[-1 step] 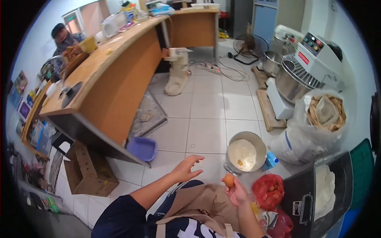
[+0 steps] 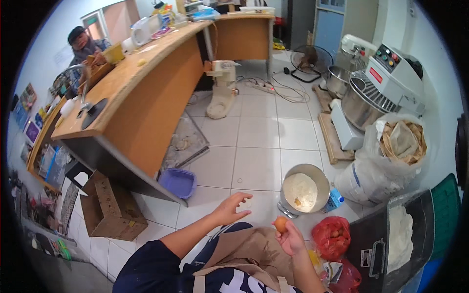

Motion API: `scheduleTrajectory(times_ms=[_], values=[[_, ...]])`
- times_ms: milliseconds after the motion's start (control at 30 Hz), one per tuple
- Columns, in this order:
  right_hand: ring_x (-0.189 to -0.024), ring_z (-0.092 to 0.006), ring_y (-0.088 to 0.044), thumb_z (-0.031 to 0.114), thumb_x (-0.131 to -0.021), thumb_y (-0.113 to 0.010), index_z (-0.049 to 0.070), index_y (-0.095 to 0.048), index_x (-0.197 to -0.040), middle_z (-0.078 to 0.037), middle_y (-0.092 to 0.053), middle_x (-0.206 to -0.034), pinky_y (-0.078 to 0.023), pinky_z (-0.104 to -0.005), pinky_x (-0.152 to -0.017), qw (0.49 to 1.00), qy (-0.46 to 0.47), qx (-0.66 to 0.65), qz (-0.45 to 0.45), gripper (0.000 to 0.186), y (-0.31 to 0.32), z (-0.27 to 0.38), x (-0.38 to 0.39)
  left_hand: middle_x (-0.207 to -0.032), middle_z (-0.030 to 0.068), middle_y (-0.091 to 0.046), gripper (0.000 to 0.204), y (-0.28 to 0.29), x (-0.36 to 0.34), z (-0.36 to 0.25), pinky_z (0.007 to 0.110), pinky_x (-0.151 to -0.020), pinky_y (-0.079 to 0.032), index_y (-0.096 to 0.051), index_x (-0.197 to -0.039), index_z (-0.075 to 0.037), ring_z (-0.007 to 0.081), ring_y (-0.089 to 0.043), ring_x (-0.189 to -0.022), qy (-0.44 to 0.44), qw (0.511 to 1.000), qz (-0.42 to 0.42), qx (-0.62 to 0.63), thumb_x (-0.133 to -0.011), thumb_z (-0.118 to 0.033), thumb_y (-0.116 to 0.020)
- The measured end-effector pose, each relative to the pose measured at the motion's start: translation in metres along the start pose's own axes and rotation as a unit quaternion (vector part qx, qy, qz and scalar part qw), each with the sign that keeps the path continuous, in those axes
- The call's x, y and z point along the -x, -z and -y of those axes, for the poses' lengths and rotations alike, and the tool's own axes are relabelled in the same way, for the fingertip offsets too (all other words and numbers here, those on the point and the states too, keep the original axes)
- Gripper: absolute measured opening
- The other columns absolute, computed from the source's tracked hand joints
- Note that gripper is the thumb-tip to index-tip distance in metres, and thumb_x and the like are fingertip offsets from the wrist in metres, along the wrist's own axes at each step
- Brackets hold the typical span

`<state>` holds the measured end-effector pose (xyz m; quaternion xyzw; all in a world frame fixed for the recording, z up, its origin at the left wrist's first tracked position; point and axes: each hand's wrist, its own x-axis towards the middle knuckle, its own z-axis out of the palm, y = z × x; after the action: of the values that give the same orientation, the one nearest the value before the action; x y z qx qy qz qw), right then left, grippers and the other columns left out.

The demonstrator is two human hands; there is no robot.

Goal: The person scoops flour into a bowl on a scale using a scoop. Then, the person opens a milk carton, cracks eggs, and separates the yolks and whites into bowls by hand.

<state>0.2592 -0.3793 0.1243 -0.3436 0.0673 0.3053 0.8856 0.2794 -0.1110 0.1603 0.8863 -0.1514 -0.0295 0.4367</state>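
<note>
My right hand (image 2: 292,240) holds a brown egg (image 2: 281,224) between thumb and fingers, just below and left of a metal mixing bowl (image 2: 322,195). Inside the bowl lies pale flour (image 2: 300,188) with a small yellow-orange patch, perhaps yolk, near its lower edge. My left hand (image 2: 232,209) hovers over the floor to the left of the bowl, its thumb and fingers apart and nothing in them. Beside the right wrist sits a red plastic bag (image 2: 331,237) with several brown eggs showing. A blue and white carton (image 2: 333,200) lies against the bowl's right side.
On the right stand a dark bin of flour (image 2: 364,239), a plastic-wrapped sack (image 2: 364,178) and a spiral mixer (image 2: 391,78). At left are a cardboard box (image 2: 115,210), a purple basin (image 2: 178,183) and a long wooden counter (image 2: 146,102). Another person (image 2: 80,44) is behind the counter.
The whole view has shifted slightly, with the room's things a little further right. Both hands keep their pose, and the egg stays in my right hand.
</note>
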Motion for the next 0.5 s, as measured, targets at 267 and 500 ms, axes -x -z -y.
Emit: scheduleTrajectory(times_ms=[267,500], values=[[-0.078,-0.0139,-0.054,0.013,-0.090,-0.054,0.005,-0.036,-0.126,-0.009,-0.053,-0.108,-0.046,-0.0263,-0.067,0.984,0.018,0.174,0.014,0.040,-0.040,-0.007,0.000,-0.121,0.0120,-0.050,0.057,-0.033,0.005,-0.025,0.033,-0.084,-0.047,-0.040,-0.135,-0.012,0.0204,-0.053,-0.102,-0.003,0.975,0.113,0.193,-0.086,-0.028,-0.063],[-0.075,-0.0192,-0.055,0.012,-0.087,-0.053,0.006,-0.037,-0.118,-0.014,-0.056,-0.104,-0.047,-0.0311,-0.065,0.978,0.072,0.196,0.015,0.036,-0.041,0.007,0.011,-0.122,0.0105,-0.049,0.070,0.023,0.008,-0.054,0.031,-0.076,-0.048,-0.035,-0.138,-0.013,0.0190,-0.054,-0.098,-0.025,0.998,0.011,0.059,-0.081,-0.033,-0.069]])
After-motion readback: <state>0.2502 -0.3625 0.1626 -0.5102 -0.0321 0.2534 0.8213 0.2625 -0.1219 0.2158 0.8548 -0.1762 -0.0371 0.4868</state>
